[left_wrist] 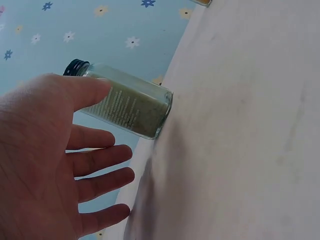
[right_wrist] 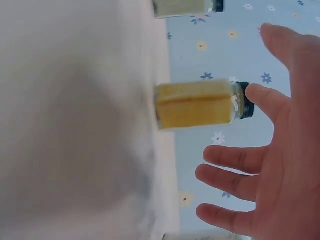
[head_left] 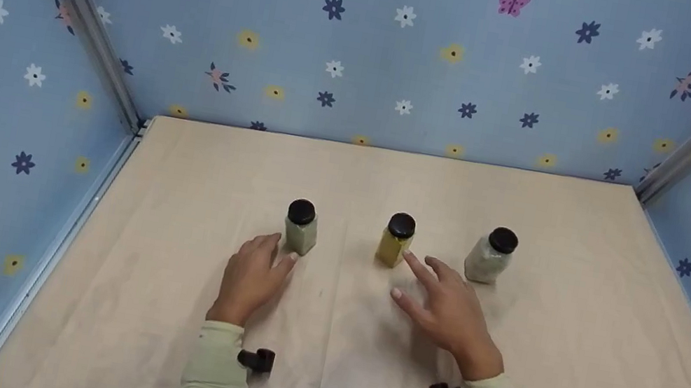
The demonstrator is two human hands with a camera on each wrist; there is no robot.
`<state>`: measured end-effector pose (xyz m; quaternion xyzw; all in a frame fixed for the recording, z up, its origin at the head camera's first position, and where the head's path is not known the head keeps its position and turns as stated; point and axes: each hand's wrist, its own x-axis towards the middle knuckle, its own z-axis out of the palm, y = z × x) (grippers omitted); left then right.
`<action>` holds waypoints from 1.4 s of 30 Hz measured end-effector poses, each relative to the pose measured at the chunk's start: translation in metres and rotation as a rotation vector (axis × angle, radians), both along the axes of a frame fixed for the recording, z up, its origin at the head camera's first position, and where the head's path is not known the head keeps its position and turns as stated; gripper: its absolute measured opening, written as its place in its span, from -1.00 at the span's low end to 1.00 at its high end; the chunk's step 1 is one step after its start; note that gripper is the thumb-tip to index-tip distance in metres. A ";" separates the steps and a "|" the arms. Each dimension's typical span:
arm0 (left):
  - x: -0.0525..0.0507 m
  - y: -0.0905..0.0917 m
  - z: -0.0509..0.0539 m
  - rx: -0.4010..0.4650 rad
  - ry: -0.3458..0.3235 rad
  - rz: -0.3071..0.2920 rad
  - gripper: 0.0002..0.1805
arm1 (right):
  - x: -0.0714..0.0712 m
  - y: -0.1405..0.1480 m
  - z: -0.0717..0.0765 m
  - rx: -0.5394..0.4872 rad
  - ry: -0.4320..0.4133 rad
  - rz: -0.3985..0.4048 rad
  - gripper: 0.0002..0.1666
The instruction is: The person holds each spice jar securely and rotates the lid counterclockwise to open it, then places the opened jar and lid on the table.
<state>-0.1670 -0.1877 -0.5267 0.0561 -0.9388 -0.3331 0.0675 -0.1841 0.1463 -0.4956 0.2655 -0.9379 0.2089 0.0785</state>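
Head view: on the pale cloth (head_left: 175,192), the green jar (head_left: 300,234) stands just beside the left hand (head_left: 251,277), the yellow jar (head_left: 394,245) just beside the right hand (head_left: 449,312) (both black-capped). Left wrist: fingers (left_wrist: 102,159) apart. Right wrist: fingers (right_wrist: 232,159) apart too.

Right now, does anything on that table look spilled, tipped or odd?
Nothing much stands out. The green-filled glass jar, yellow-filled glass jar and whitish-filled glass jar all stand upright, black-capped, with no visible spill. The cream tablecloth shows only faint marks.
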 end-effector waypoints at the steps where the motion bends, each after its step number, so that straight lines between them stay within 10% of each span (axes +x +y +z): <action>1: -0.002 0.000 0.000 -0.002 0.000 -0.007 -0.36 | -0.001 -0.002 0.000 -0.010 0.010 -0.005 -0.24; 18: -0.025 -0.006 -0.001 0.187 -0.104 0.077 -0.21 | -0.004 -0.033 0.002 -0.106 -0.039 0.036 -0.31; 42: -0.029 -0.002 -0.013 0.353 -0.033 -0.022 -0.14 | -0.007 -0.030 -0.002 -0.112 -0.050 0.064 -0.42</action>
